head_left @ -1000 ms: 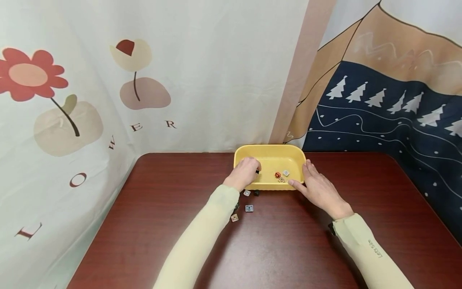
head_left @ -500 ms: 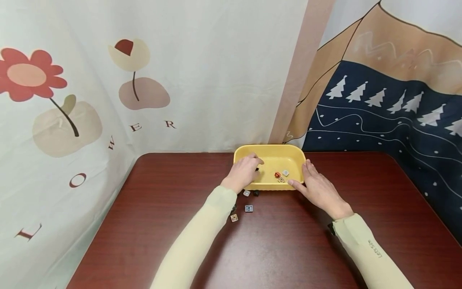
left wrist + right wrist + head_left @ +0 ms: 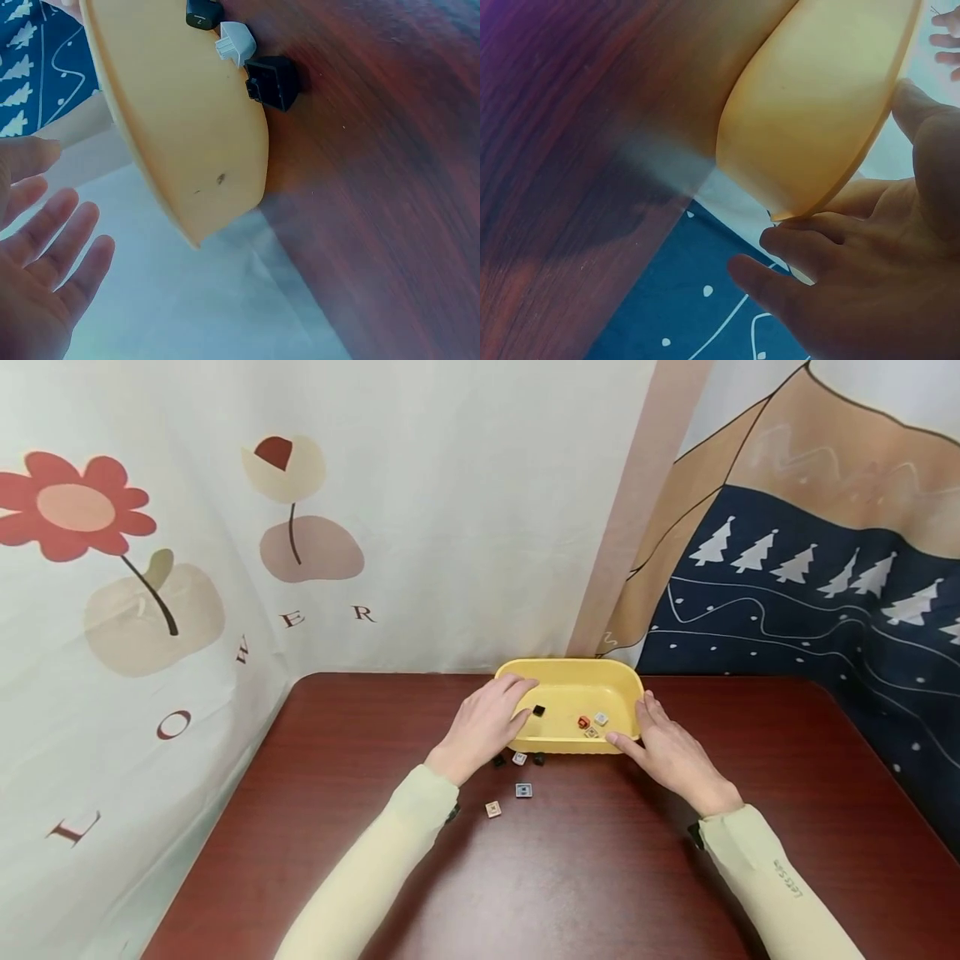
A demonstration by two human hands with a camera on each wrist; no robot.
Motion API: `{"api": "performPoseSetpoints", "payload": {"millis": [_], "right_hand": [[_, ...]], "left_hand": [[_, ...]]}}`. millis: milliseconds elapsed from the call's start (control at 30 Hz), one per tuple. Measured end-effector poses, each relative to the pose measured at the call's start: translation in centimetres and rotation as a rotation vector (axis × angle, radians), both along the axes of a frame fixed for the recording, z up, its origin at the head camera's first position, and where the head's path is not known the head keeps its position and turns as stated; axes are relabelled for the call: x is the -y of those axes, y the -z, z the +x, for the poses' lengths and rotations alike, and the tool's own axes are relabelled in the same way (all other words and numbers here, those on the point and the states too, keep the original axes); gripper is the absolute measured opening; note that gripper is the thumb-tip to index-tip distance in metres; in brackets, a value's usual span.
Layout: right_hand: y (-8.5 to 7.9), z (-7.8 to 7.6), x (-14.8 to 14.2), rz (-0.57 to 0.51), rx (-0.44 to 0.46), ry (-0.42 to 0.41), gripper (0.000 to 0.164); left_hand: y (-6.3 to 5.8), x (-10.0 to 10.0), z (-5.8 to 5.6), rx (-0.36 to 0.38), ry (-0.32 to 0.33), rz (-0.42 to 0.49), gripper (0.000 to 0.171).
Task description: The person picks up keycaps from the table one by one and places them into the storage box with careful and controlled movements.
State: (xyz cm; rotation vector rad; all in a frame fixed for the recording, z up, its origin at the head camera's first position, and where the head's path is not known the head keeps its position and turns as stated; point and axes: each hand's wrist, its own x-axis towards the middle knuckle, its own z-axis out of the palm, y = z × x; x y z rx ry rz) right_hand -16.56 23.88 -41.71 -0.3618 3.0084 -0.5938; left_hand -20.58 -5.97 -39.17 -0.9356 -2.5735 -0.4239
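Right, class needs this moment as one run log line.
left hand: fingers spread, holding nothing | right hand: touching yellow tub | in tub: black piece, red piece, white piece, beige piece | on table: five pieces

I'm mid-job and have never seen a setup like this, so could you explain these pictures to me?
There is no machine, only a person working bare-handed. The wide picture comes from a camera worn on the head; the two close ones come from cameras on the wrists. On the reddish-brown table stands a yellow bin. In front of it lie two black pieces, a white piece, a blue-grey piece and a beige piece. Inside are another black piece, a red piece, another white piece and another beige piece. The left hand, at the bin's left end, holds nothing. The right hand touches its right end.
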Motion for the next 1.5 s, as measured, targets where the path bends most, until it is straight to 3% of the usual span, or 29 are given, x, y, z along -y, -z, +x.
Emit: {"api": "performPoseSetpoints", "payload": {"millis": [533,800,1000,1267,1500], "right_hand": [[0.0,-0.1,0.0,-0.001,0.015,0.005,0.099],[-0.1,-0.1,-0.2,-0.006,0.026,0.009,0.102],[-0.1,-0.1,0.0,-0.010,0.029,0.010,0.101],[-0.2,0.1,0.2,-0.013,0.014,0.006,0.100],[-0.2,0.1,0.2,-0.012,0.006,0.006,0.099]], "left_hand": [[0.3,2.0,3.5,-0.132,0.140,0.012,0.035],[0.7,2.6,4.8,-0.165,0.188,-0.092,0.033],[0.9,2.9,5.8,-0.153,0.200,-0.168,0.035],[1.6,3.5,6.6,-0.148,0.221,-0.188,0.034],[2.4,4.2,7.2,-0.089,0.230,-0.313,0.026]]}}
